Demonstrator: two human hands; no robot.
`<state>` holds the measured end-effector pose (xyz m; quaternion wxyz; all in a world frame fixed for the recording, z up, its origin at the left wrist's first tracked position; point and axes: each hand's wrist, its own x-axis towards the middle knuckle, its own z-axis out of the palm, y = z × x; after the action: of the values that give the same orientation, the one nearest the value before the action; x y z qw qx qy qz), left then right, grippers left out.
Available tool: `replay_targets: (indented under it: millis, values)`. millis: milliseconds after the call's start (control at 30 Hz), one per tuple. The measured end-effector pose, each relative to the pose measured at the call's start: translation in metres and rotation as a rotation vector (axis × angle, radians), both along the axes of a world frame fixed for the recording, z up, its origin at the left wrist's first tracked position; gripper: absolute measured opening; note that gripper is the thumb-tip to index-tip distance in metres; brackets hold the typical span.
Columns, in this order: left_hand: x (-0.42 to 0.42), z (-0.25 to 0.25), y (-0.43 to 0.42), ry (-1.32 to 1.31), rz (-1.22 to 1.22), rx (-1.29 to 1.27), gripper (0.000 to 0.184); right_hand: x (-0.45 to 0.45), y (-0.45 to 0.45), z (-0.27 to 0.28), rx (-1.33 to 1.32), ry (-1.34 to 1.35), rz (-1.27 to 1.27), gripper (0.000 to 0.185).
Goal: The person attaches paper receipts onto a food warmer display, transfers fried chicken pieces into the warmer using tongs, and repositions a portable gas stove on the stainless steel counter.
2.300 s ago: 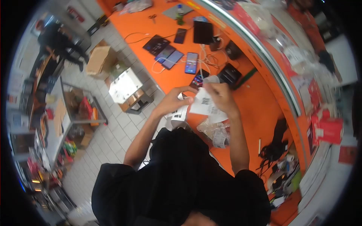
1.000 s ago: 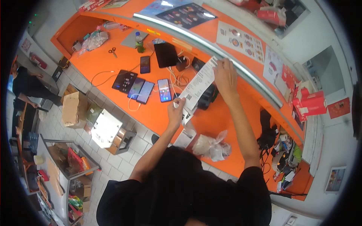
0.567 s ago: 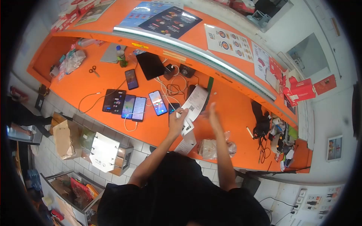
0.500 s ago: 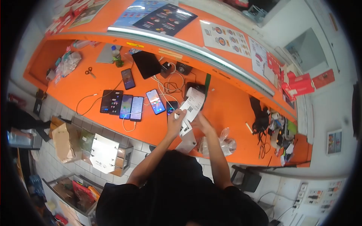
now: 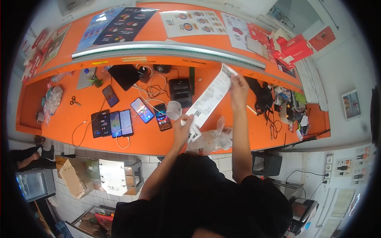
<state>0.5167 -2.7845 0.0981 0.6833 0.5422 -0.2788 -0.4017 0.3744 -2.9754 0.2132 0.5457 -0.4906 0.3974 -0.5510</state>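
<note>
A long printed receipt [image 5: 210, 97] is stretched slantwise over the orange counter between my hands. My left hand [image 5: 183, 125] is closed on its lower end, with a small white item at the fingers that I cannot make out. Up at the other end, my right hand [image 5: 239, 89] pinches the strip near its edge. A curled whitish piece [image 5: 174, 110], perhaps paper, shows just above my left hand. Below the strip, clear plastic bags [image 5: 218, 139] lie at the counter's front edge. A phone with a lit screen [image 5: 163, 117] is left of my left hand.
Several more phones [image 5: 142, 110] and tangled white cables lie to the left. A black boxy device [image 5: 180, 91] stands behind the curled piece. Scissors [image 5: 75, 101] and a bottle [image 5: 93, 77] are further left. A raised shelf [image 5: 158, 59] runs behind; clutter [image 5: 287, 107] fills the right end.
My right hand has moved up and right, pulling the receipt out to its length. My left hand stays on the lower end. The head view has shifted.
</note>
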Motion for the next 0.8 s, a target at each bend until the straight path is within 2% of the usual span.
replay_targets:
  millis: [33,67,133,167,233,267,300,333,367,433,467,533,600,633,700,800]
  values:
    - [-0.008,0.003,-0.015,-0.05,-0.055,-0.042,0.023,-0.007,-0.008,0.018,-0.036,0.028,-0.094,0.023]
    - [-0.016,0.007,-0.027,-0.1,-0.11,-0.082,0.022,-0.017,-0.022,0.021,-0.035,0.026,-0.094,0.023]
    - [-0.031,0.026,-0.045,-0.081,-0.228,0.011,0.021,-0.039,-0.05,0.029,-0.196,0.132,-0.205,0.01]
    - [-0.037,0.03,-0.051,-0.145,-0.221,-0.003,0.022,-0.054,-0.064,0.029,-0.205,0.12,-0.206,0.01]
    - [-0.045,0.03,-0.056,-0.201,-0.205,-0.034,0.022,-0.077,-0.092,0.03,-0.424,0.607,-0.187,0.011]
    - [-0.047,0.026,-0.055,-0.245,-0.194,-0.051,0.022,-0.083,-0.1,0.033,-0.433,0.592,-0.192,0.011]
    - [-0.05,0.011,-0.057,-0.327,-0.121,-0.14,0.023,-0.088,-0.096,0.044,-0.394,0.756,-0.212,0.013]
    - [-0.05,0.011,-0.051,-0.34,-0.121,-0.145,0.023,-0.091,-0.092,0.053,-0.349,0.921,-0.231,0.015]
    - [-0.047,0.011,-0.044,-0.287,-0.112,-0.068,0.022,-0.092,-0.09,0.056,-0.349,0.908,-0.235,0.015]
    - [-0.04,0.005,-0.028,-0.243,-0.102,0.015,0.021,-0.092,-0.084,0.054,-0.786,1.2,-0.475,0.021]
    - [-0.034,-0.001,-0.02,-0.213,-0.06,0.064,0.026,-0.095,-0.084,0.05,-0.778,1.191,-0.476,0.021]
    - [-0.019,-0.018,-0.004,-0.186,-0.017,0.12,0.031,-0.1,-0.082,0.041,-1.023,1.3,-0.356,0.029]
    - [-0.006,-0.025,0.009,-0.079,0.171,0.214,0.05,-0.102,-0.068,0.038,-1.04,1.324,-0.353,0.031]
    - [-0.006,-0.022,0.009,-0.082,0.173,0.225,0.05,-0.101,-0.063,0.037,-1.066,1.35,-0.355,0.035]
    - [-0.005,-0.012,0.012,0.197,0.397,-0.035,0.064,-0.109,-0.061,0.033,-0.993,1.369,-0.362,0.038]
    - [0.013,-0.005,0.033,0.188,0.322,0.078,0.064,-0.108,-0.06,0.029,-0.916,1.376,-0.394,0.043]
